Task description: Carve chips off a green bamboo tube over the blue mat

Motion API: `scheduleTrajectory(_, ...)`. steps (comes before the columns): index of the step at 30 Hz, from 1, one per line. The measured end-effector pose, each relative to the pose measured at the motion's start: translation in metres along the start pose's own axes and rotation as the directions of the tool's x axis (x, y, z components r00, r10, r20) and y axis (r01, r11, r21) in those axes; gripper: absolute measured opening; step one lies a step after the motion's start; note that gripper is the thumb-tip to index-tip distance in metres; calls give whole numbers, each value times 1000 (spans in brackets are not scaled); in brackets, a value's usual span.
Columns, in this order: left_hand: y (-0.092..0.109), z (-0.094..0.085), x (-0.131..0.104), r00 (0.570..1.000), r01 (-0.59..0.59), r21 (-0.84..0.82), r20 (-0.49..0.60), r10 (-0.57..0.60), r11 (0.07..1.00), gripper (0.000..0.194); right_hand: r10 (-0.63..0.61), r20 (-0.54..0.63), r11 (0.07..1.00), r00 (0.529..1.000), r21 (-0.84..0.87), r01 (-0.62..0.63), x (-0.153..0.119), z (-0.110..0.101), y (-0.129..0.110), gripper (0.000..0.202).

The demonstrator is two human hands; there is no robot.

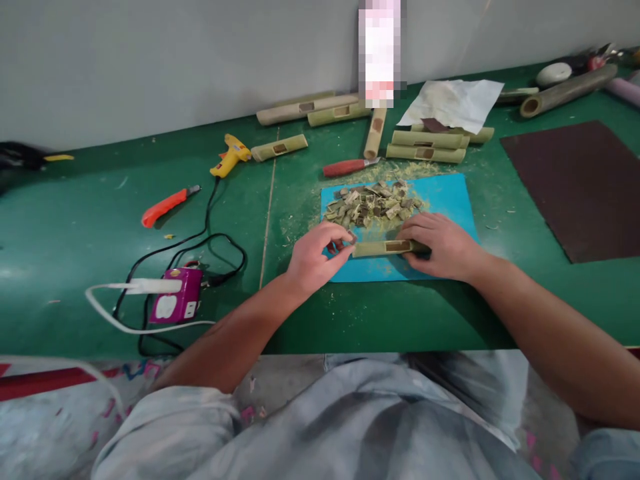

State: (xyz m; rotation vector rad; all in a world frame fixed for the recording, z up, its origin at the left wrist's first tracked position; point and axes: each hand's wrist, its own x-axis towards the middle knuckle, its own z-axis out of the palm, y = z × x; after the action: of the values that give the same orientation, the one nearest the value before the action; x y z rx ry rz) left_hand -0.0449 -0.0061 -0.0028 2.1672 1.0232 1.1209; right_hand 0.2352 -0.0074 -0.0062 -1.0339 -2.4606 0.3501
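Note:
A short green bamboo piece [385, 248] with a rectangular notch cut in it lies across the blue cutting mat [445, 195]. My right hand [440, 243] grips its right end and presses it onto the mat. My left hand [315, 257] is at its left end, fingers pinched on a small tool with a reddish handle [339, 245]; most of it is hidden. Just beyond the hands a heap of bamboo offcuts [373, 203] covers the mat's far left part.
On the green table lie a red-handled knife [350, 166], an orange utility knife [167, 205], a yellow glue gun [229, 156], its black cord, a purple power strip [177, 303], several notched bamboo tubes [425, 145], white paper [453, 101] and a dark brown sheet [580, 183].

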Motion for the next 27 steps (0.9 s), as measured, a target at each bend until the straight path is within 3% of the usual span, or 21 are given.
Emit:
scheduleTrajectory(5, 6, 5, -2, 974, 219, -191, -17, -227, 957, 10, -7, 9, 1000, 1000, 1, 7, 1, -1, 0, 21)
scheduleTrajectory(8, 10, 6, -3, 954, 287, -293, -2, -300, 912, 18, 2, 18, 1000, 1000, 19, -3, 1, -1, -1, 23)
scheduleTrajectory(12, 13, 5, -4, 945, 289, -349, -47, -325, 891, 25, -8, 18, 999, 1000, 43, 7, 1, 0, 0, 23)
scheduleTrajectory(17, 13, 5, -4, 943, 273, -280, -109, -313, 920, 17, -12, 15, 999, 1000, 35, 11, 2, 0, 0, 22)
scheduleTrajectory(27, 7, 6, 0, 926, 299, -298, -139, -351, 906, 20, -42, 2, 999, 999, 2, 42, 2, 1, 0, 21)
